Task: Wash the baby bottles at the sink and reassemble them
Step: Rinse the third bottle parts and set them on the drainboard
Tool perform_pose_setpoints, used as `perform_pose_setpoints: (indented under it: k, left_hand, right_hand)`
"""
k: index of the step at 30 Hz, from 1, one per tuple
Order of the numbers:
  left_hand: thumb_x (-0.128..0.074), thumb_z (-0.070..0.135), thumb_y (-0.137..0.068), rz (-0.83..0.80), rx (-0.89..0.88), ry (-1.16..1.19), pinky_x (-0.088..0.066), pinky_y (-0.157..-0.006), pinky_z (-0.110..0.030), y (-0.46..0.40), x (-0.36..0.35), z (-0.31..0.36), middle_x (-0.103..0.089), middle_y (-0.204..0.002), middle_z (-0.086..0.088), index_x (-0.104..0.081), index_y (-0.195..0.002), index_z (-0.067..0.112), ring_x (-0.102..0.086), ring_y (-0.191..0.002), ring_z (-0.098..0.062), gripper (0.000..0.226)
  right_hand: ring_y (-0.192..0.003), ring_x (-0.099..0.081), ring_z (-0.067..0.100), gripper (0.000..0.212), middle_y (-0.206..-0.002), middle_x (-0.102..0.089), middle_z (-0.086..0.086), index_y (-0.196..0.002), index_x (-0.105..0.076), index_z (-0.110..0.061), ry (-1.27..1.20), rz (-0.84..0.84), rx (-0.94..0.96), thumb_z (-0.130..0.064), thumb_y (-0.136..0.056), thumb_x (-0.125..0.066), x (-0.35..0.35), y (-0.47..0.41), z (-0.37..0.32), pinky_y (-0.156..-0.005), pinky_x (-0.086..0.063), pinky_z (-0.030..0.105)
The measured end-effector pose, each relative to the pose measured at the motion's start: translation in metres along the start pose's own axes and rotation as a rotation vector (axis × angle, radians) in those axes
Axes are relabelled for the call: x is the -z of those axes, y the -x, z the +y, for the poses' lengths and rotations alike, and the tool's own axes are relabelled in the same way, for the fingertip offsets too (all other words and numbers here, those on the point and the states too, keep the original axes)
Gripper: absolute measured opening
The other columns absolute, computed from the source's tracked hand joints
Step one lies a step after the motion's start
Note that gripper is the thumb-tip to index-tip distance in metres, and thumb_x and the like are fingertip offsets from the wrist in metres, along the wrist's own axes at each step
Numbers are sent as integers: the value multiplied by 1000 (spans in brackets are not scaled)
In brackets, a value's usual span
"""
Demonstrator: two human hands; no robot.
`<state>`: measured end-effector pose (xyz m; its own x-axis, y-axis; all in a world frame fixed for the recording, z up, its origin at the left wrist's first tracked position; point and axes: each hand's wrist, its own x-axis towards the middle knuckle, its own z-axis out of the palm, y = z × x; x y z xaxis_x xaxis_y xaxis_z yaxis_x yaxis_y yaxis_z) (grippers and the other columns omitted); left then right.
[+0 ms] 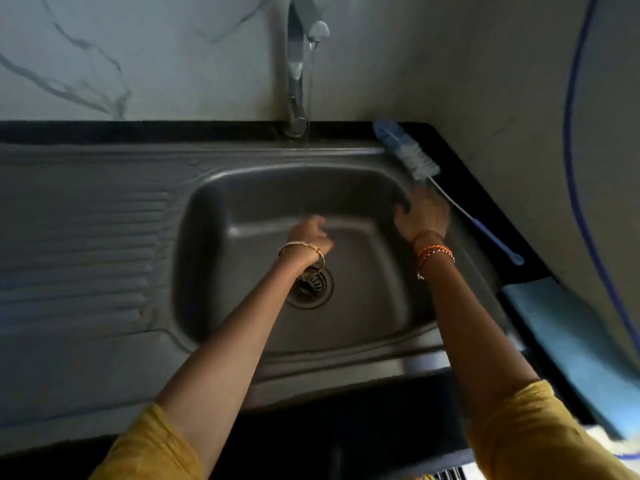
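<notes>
Water runs from the chrome tap (297,64) at twelve o'clock into the stainless steel sink basin (214,216). The left hand (311,233) reaches under the stream, holding nothing I can see; its finger pose is blurred. The right hand (422,213), at two o'clock, fingers loose, hovers just beside the blue-handled white-bristled bottle brush (419,161) on the black counter (460,161); no bottle shows

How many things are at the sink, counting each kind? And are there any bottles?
Bottle brush: 1
Tap: 1
Sink: 1
Drain strainer: 1
Hands: 2, left and right
Baby bottles in view: 0
Total: 6
</notes>
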<state>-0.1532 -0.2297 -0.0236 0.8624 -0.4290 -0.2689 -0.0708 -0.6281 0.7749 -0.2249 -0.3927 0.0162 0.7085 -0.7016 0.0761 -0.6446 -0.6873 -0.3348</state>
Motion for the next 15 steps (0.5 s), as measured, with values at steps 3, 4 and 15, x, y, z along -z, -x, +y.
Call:
perform_pose_setpoints:
  k: [3, 4, 15]
  left_hand:
    - [-60, 10, -86, -15, -21, -3, -39, -89, -20, -5, -13, 17, -65, -116, -8, -51, -127, 10, -57, -112, -21, 43]
    - [-60, 10, -86, -16, -23, -5, -40, -91, -22, -7, -16, 21, -65, -116, -9, -52, -126, 10, -58, -112, -21, 41]
    - [-62, 18, -87, 37, -22, 114, -45, -86, -27, -15, -18, 35, -65, -108, -9, -49, -127, 8, -61, -102, -24, 43]
  right_hand:
    - [-135, -25, 36, 51, -146, -31, 17, -138, -38, -10, 33, 125, -133, -25, -90, -48, 1, -21, 19, -111, -21, 45]
    - [-135, -25, 36, 52, -146, -32, 18, -138, -37, -7, 47, 138, -171, -26, -90, -47, 1, -26, 26, -110, -20, 45]
    - [-111, -47, 39, 29, -116, -56, 23, -112, -61, -4, 25, 206, -237, -3, -86, -48, -10, -57, 51, -93, -32, 43]
